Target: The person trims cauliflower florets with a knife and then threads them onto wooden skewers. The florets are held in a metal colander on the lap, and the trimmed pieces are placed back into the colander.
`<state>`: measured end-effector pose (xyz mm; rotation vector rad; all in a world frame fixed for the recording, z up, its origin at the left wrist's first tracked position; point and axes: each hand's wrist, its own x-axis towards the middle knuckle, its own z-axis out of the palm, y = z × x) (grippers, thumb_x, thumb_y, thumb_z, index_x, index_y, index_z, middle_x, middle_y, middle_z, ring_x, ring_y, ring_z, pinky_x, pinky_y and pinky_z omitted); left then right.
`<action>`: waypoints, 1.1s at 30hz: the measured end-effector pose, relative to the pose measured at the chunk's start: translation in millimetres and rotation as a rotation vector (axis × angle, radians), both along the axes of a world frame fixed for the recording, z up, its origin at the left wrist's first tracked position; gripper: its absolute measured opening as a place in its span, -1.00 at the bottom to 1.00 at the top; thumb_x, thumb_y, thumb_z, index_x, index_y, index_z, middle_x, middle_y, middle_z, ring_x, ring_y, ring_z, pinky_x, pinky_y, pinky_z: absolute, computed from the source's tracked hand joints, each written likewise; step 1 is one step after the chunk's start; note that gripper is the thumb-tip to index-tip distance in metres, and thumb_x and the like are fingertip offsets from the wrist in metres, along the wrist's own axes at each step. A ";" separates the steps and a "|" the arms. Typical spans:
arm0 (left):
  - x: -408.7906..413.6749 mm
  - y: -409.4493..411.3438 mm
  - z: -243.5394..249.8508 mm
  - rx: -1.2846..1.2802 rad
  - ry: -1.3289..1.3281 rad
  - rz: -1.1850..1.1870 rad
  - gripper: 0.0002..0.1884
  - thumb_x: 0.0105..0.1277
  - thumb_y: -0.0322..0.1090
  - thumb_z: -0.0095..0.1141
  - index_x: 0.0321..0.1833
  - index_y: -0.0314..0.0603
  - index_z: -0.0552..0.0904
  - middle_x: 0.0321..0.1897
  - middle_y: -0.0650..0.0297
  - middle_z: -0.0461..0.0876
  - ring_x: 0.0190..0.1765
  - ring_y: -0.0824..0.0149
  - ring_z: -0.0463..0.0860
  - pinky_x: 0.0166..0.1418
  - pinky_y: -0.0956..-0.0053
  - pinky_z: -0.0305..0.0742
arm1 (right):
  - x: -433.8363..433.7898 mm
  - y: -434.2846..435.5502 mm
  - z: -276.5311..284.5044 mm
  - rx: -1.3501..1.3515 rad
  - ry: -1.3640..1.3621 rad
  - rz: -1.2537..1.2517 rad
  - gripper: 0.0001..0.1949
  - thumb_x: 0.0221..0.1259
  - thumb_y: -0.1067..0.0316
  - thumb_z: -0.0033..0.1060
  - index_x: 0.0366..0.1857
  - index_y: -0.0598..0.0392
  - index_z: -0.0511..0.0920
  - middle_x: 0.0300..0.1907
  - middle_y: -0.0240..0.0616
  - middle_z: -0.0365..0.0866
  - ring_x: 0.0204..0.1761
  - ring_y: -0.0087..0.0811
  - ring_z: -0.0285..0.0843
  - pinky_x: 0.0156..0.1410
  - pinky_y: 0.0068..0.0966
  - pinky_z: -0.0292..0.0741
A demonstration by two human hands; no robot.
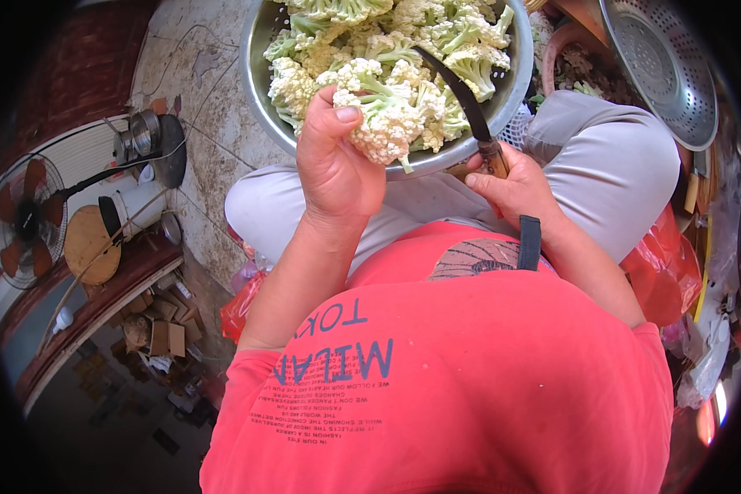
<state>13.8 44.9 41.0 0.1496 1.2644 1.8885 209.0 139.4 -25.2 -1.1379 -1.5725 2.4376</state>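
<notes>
My left hand (343,157) holds a cauliflower piece (386,120) by its near left side, thumb on top, over the near part of a metal colander (265,117). In my right hand (519,185) is the wooden handle of a curved sickle-like knife (463,92). Its dark blade points away and to the left, above the colander's right part, just right of the held piece. Many cauliflower florets (321,49) fill the colander, which stands before my crossed legs. My right fingers are partly hidden behind the handle.
A second perforated metal colander (654,68) leans at the upper right, beside a pinkish container (556,52) with plant pieces. Red plastic bags (664,265) lie by my right knee. A fan (28,216), a round wooden board (92,245) and a metal pot (143,131) are at the left.
</notes>
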 end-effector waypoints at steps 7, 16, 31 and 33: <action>-13.8 -0.1 2.9 -0.002 -0.030 0.002 -0.50 0.15 -0.15 0.04 0.16 -0.21 0.50 -0.05 0.18 0.64 -0.03 0.21 0.65 -0.12 0.27 0.60 | -1.2 -6.1 -8.1 0.287 -0.020 0.090 -0.79 0.09 0.31 0.35 -0.23 0.11 0.58 -0.35 -0.31 0.65 -0.29 -0.48 0.57 -0.08 -0.47 0.52; -28.8 -5.8 -2.3 -0.036 -0.013 -0.051 -0.58 0.14 -0.20 -0.01 0.05 -0.23 0.53 -0.11 0.16 0.63 -0.06 0.19 0.65 -0.12 0.22 0.61 | -2.0 -6.8 3.0 0.475 -0.002 0.162 -0.77 0.12 0.34 0.29 -0.16 0.11 0.57 -0.40 -0.20 0.64 -0.32 -0.32 0.63 -0.12 -0.39 0.54; -24.7 -5.4 10.4 -0.050 0.473 -0.256 -0.47 -0.12 -0.44 -0.12 0.01 -0.43 0.58 0.13 0.11 0.53 0.16 0.35 0.49 0.24 0.57 0.38 | -2.6 -5.2 -1.8 0.583 0.002 0.201 -0.79 0.10 0.40 0.16 -0.16 0.09 0.53 -0.48 -0.09 0.60 -0.37 -0.06 0.63 -0.19 -0.26 0.53; -27.9 -8.5 8.6 -0.039 0.462 -0.248 -0.40 -0.15 -0.44 -0.12 0.07 -0.47 0.57 0.12 0.09 0.55 0.13 0.34 0.52 0.25 0.55 0.41 | -2.7 -4.7 -2.4 0.597 0.009 0.202 -0.79 0.09 0.41 0.16 -0.16 0.09 0.53 -0.48 -0.10 0.60 -0.37 -0.07 0.63 -0.19 -0.27 0.53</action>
